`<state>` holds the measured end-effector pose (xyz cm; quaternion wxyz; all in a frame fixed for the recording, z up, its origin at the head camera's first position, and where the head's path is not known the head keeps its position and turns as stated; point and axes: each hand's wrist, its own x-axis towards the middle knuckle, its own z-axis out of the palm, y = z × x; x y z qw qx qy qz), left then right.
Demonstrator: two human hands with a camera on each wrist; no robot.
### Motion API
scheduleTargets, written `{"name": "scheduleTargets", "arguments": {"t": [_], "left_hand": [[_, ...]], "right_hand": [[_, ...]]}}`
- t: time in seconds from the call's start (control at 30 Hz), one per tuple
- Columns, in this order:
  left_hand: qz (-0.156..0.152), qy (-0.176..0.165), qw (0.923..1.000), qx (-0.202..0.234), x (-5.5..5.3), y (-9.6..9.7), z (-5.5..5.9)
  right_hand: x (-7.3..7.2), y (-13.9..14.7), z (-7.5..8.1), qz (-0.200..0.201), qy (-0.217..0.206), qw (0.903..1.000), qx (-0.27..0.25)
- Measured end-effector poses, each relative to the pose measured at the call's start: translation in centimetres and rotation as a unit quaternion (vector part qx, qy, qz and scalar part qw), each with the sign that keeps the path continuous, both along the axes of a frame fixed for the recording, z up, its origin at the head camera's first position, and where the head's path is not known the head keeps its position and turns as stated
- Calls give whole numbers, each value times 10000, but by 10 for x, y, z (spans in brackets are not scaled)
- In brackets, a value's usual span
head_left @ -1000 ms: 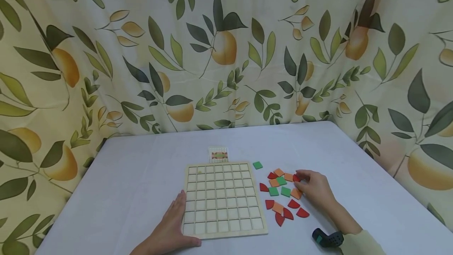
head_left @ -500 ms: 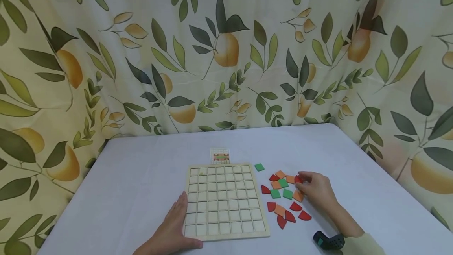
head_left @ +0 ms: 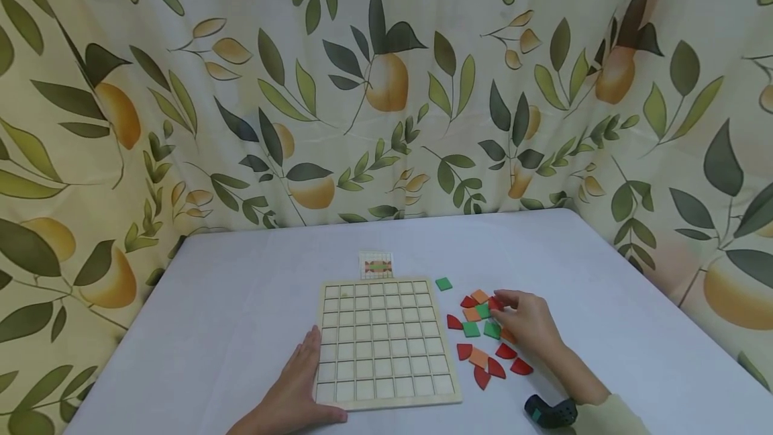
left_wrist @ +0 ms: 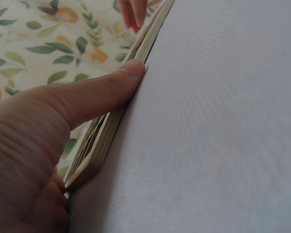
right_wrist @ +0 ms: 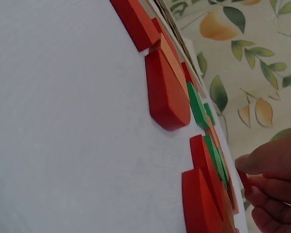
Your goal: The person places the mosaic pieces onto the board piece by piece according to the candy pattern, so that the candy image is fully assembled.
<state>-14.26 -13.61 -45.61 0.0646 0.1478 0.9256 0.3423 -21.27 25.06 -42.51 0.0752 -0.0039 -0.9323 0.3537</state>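
My left hand (head_left: 294, 381) lies along the left side of a wooden grid board (head_left: 386, 405), its fingers straight and its thumb against the front edge. In the left wrist view the thumb presses the board's edge (left_wrist: 104, 138). My right hand (head_left: 531, 322) pinches a red quarter-circle tile (head_left: 496, 303) between thumb and fingers, over the loose tiles right of the board. That same red tile (right_wrist: 243, 181) shows at the fingertips in the right wrist view. Beneath the hand, an orange square tile (head_left: 508, 336) is partly covered.
Several red quarter-circle tiles (head_left: 521, 366), green square tiles (head_left: 471, 329) and orange square tiles (head_left: 478, 357) lie scattered right of the board. One green tile (head_left: 443, 284) sits apart near its back right corner. A pattern card (head_left: 376, 257) lies behind the board. A patterned curtain (head_left: 386, 153) stands behind the table.
My right hand has moved a little left with the red quarter-circle tile, now over the green tiles. My left hand stays at the board.
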Motion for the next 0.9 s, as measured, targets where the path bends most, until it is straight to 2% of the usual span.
{"name": "scheduleTargets", "arguments": {"t": [0.17, 0.4, 0.7, 0.9], "left_hand": [[4, 33, 10000, 39, 0, -1, 0], [-32, 64, 10000, -7, 0, -1, -2], [-33, 64, 10000, -24, -2, 0, -2], [-28, 34, 10000, 37, -1, -1, -2]], "right_hand": [[0, -10, -1, 64, -76, 9997, -202], [1, -27, 0, 87, 45, 9999, -83], [3, -43, -2, 414, 316, 9986, 120], [1, -58, -4, 612, 180, 9980, -54]]}}
